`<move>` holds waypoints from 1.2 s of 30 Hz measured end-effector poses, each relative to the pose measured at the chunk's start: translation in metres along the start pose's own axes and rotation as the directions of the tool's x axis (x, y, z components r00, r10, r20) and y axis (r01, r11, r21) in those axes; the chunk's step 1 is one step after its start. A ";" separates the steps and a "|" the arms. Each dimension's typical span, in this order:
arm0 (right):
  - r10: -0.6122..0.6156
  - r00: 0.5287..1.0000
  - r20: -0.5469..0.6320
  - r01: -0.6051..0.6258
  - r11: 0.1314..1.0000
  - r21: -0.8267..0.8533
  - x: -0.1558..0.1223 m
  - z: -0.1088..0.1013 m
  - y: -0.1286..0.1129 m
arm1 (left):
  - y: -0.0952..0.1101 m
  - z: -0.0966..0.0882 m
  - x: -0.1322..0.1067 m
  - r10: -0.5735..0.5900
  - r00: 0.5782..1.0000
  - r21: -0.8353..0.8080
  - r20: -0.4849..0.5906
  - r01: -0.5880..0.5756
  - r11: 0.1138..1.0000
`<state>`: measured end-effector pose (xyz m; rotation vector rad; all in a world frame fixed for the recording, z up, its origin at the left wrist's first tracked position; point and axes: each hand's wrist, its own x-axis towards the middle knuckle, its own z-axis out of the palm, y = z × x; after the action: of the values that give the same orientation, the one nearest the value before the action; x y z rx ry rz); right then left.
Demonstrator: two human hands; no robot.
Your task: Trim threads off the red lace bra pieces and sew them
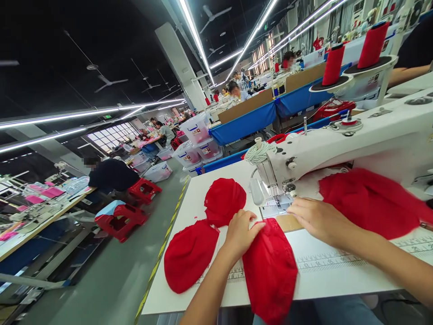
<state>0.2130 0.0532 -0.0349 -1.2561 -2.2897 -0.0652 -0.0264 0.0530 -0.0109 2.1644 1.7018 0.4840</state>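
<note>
My left hand [241,232] is closed on the upper left edge of a red fabric piece [272,271], its thumb lying over the cloth. That piece hangs over the table's front edge. My right hand [316,217] is beside the needle area [278,204] of a white sewing machine [355,126]. Its fingers are pressed together, and what they hold, if anything, I cannot make out. Two rounded red fabric pieces [225,201] lie left of the machine, joined or touching near a corner. A larger heap of red cloth [372,203] lies behind my right forearm.
A printed ruler scale [331,262] runs along the white tabletop [182,198]. Red thread cones [333,65] stand behind the machine. Clear plastic bins [196,128] are stacked beyond the table. Red stools [122,221] and a seated person [113,176] are across the aisle.
</note>
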 end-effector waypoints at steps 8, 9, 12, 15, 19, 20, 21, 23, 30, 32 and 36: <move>0.010 0.968 0.252 -0.171 0.761 0.626 0.002 0.003 -0.022 | 0.021 0.000 -0.022 0.074 0.996 -0.343 0.058 -0.050 0.938; -0.006 0.962 0.272 -0.186 0.716 0.673 0.001 0.002 -0.023 | 0.023 -0.003 -0.026 0.082 0.995 -0.420 0.063 -0.048 0.906; 0.020 0.955 0.297 -0.248 0.602 0.759 -0.004 -0.004 -0.029 | 0.029 -0.007 -0.033 0.058 0.997 -0.517 0.052 -0.022 0.856; 0.127 0.946 0.299 -0.320 0.519 0.792 -0.012 -0.009 -0.038 | 0.032 -0.005 -0.033 0.011 0.999 -0.543 0.035 0.010 0.840; 0.240 0.905 0.351 -0.419 0.362 0.833 -0.022 -0.012 -0.048 | 0.038 -0.001 -0.032 0.016 0.999 -0.619 0.051 0.019 0.785; 0.254 0.900 0.355 -0.426 0.334 0.841 -0.024 -0.013 -0.050 | 0.039 0.000 -0.032 0.044 0.998 -0.612 0.036 -0.013 0.790; 0.265 0.899 0.349 -0.422 0.309 0.852 -0.025 -0.014 -0.052 | 0.039 0.000 -0.033 0.080 0.997 -0.593 0.018 -0.053 0.803; 0.267 0.899 0.348 -0.408 0.218 0.886 -0.029 -0.014 -0.054 | 0.040 0.001 -0.034 0.152 0.988 -0.538 -0.013 -0.135 0.832; 0.276 0.762 0.586 -0.469 -0.389 0.793 -0.038 -0.004 -0.067 | 0.037 0.014 -0.044 0.234 0.923 -0.406 -0.306 -0.349 0.844; 0.260 0.762 0.593 -0.478 -0.393 0.786 -0.037 0.000 -0.069 | 0.037 0.015 -0.047 0.243 0.912 -0.363 -0.329 -0.360 0.859; 0.246 0.809 0.535 -0.497 -0.202 0.844 -0.034 0.005 -0.068 | 0.041 0.011 -0.050 0.240 0.928 -0.418 -0.287 -0.346 0.840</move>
<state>0.1714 -0.0096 -0.0416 -0.8889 -1.0777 1.7701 0.0028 -0.0050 -0.0045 2.0639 1.1775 1.1338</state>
